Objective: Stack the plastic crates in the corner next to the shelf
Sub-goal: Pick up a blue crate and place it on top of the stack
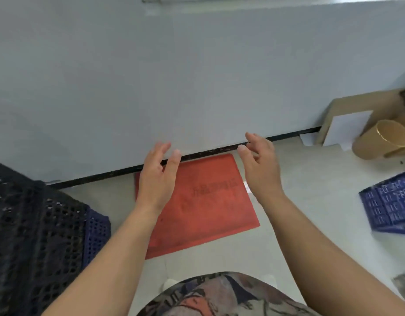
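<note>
A dark perforated plastic crate (30, 236) fills the lower left, with a blue perforated crate (97, 236) showing at its right side. Another blue crate (389, 205) sits on the floor at the right edge, partly cut off. My left hand (157, 179) and my right hand (260, 169) are held out in front of me, palms facing each other, fingers apart and holding nothing. Both hover above a flat red mat (203, 206) lying on the floor against the wall.
A pale wall (174, 76) with a black skirting strip (288, 134) stands straight ahead. At the right, flat cardboard sheets (347, 106) and a white sheet lean on the wall beside a brown cardboard tube (379, 140). The floor is light.
</note>
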Demonstrator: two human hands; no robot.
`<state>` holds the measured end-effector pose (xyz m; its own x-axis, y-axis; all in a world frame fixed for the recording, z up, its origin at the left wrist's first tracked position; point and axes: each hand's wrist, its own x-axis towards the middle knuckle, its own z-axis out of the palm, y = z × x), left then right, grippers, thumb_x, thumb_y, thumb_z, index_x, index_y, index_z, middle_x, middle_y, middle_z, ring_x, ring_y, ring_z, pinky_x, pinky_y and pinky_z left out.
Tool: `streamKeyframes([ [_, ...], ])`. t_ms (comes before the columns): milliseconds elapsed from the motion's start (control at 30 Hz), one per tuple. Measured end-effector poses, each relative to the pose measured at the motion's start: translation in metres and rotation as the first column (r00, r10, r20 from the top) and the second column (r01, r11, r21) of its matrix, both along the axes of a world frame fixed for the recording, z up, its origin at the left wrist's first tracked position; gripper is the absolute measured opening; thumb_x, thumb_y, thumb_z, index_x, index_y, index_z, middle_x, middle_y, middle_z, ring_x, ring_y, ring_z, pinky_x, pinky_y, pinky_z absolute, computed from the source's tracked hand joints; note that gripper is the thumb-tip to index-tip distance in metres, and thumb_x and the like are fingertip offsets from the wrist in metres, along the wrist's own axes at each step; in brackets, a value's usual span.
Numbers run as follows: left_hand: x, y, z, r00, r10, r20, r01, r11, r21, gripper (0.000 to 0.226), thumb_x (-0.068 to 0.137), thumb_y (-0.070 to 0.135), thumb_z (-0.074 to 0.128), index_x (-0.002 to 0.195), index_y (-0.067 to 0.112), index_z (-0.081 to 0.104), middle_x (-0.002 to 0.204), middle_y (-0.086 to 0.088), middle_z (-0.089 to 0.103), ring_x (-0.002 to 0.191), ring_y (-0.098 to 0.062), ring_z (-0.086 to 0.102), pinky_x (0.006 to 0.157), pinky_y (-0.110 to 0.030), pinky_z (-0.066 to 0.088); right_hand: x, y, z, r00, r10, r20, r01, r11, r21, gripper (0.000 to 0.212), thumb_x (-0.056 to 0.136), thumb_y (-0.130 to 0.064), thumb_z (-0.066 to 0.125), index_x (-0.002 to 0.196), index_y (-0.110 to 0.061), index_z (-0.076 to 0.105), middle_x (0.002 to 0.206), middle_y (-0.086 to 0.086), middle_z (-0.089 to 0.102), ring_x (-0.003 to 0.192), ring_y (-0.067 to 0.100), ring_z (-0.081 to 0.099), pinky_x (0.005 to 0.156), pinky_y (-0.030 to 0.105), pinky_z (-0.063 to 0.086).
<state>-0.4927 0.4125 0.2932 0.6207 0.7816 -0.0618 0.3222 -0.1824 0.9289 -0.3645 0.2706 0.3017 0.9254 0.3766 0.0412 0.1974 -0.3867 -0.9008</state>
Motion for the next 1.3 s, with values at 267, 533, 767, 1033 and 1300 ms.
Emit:
streamKeyframes([
  [267,0.144,-0.156,0.012,0.944,-0.33,0.016,0.33,0.944,0.025,0.043,0.093,0.04,0.047,0.134,0.026,0.05,0.154,0.011,0.027,0.135,0.007,0.021,0.081,0.008,0.017,0.092,-0.193,0.014,0.971,-0.239,0.025,0.239,0.971,-0.026,0.062,0.088,-0.009,0.057,0.145,-0.021,0.036,0.145,0.0,0.036,0.124,0.003,0.041,0.097,0.009,0.032],
  [533,0.25,-0.297,0.011,0.832,-0.554,0.024,0.553,0.832,0.038,0.054,0.092,0.047,0.047,0.143,0.035,0.033,0.155,0.014,0.024,0.141,-0.005,0.025,0.116,-0.036,0.023,0.16,-0.347,0.021,0.895,-0.446,0.012,0.445,0.895,0.027,0.046,0.098,-0.025,0.045,0.143,-0.022,0.038,0.144,0.001,0.037,0.115,-0.002,0.043,0.098,0.01,0.036],
  [767,0.325,-0.348,0.003,0.755,-0.656,-0.006,0.656,0.754,0.029,0.058,0.093,0.045,0.043,0.147,0.033,0.026,0.154,0.009,0.029,0.14,-0.003,0.026,0.116,-0.036,0.024,0.212,-0.403,-0.004,0.815,-0.574,-0.08,0.58,0.809,0.095,0.048,0.101,-0.035,0.034,0.145,-0.017,0.035,0.15,0.002,0.034,0.117,-0.005,0.032,0.074,-0.013,0.022],
  [1033,0.456,-0.408,-0.022,0.686,-0.727,0.03,0.728,0.684,-0.053,0.057,0.094,0.045,0.041,0.147,0.032,0.024,0.155,0.013,0.026,0.14,-0.003,0.027,0.116,-0.033,0.023,0.321,-0.46,-0.029,0.727,-0.685,-0.054,0.687,0.726,0.037,0.048,0.101,-0.037,0.032,0.143,-0.015,0.039,0.145,0.004,0.04,0.131,0.008,0.039,0.099,0.007,0.028],
  [1300,0.608,-0.454,-0.027,0.613,-0.79,-0.008,0.788,0.612,-0.069,0.057,0.094,0.044,0.04,0.147,0.032,0.024,0.153,0.014,0.028,0.139,-0.002,0.027,0.112,-0.025,0.022,0.458,-0.509,-0.031,0.676,-0.734,-0.06,0.734,0.679,-0.037,0.045,0.099,-0.031,0.042,0.142,-0.016,0.042,0.14,-0.004,0.044,0.115,-0.006,0.044,0.094,0.001,0.03],
])
